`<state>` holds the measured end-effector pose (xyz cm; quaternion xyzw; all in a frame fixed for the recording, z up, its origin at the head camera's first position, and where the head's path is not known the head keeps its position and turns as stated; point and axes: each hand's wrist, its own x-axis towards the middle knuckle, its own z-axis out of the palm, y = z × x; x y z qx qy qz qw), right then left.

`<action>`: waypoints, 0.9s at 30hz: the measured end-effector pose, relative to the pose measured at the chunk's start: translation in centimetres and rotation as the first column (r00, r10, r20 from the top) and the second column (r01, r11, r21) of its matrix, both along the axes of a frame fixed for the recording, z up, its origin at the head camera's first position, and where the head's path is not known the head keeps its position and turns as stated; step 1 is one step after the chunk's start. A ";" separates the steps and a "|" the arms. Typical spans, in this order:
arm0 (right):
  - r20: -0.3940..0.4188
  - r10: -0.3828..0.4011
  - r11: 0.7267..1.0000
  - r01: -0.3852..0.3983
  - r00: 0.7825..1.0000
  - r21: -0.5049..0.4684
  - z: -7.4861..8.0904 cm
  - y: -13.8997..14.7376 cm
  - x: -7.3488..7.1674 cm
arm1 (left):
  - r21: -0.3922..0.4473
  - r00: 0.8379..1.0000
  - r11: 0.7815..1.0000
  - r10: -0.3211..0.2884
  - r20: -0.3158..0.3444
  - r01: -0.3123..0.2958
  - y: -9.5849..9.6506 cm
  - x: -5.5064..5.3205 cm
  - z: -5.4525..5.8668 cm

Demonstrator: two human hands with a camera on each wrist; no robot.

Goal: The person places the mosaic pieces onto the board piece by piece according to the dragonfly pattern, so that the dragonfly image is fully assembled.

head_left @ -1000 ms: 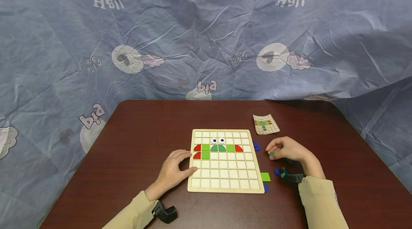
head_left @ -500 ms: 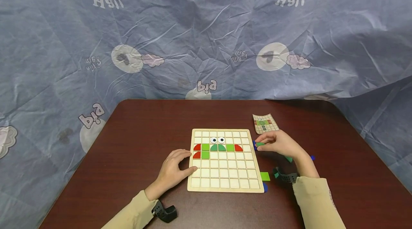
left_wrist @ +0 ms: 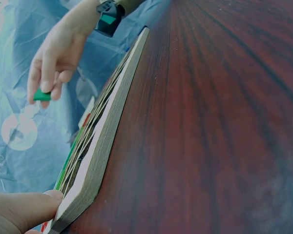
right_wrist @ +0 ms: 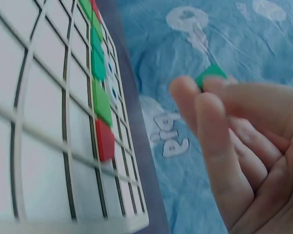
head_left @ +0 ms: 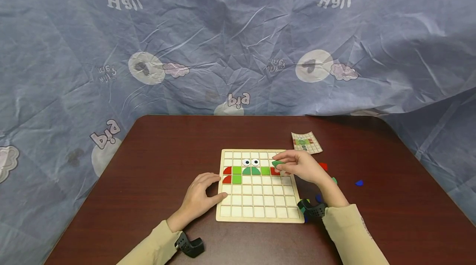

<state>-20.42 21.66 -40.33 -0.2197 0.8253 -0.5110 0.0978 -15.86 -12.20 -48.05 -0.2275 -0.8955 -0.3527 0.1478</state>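
The right hand [head_left: 303,166] pinches a small green piece [head_left: 277,163] between thumb and fingertips, raised over the far right part of a wooden grid board [head_left: 260,220]. The left hand [head_left: 202,194] lies with thumb and fingers spread at the board's left edge, the thumb touching the rim. On the board, a red piece [head_left: 274,171] sits just below the pinched one, at the right end of a row with green squares [head_left: 265,170] and a pair of eyes [head_left: 251,162] beyond. To place the piece well, I'd keep the left hand steadying the board, turn the piece to match its cell, lower it flat, and release without nudging its neighbours.
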 end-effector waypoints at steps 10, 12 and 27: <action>-0.017 0.013 0.998 -0.013 1.000 -0.054 -0.8 -3.4 0.1 | -0.001 1.000 1.000 0.001 0.000 -0.001 0.0 0.0 0.0; -0.029 0.017 0.999 -0.018 0.999 -0.049 -1.0 -4.0 0.3 | 0.001 1.000 1.000 0.000 -0.002 0.000 0.0 0.0 0.0; 0.050 -0.017 0.998 0.021 0.999 -0.063 -0.9 -7.5 2.1 | 0.006 1.000 1.000 -0.002 -0.010 0.002 0.0 -0.1 -0.1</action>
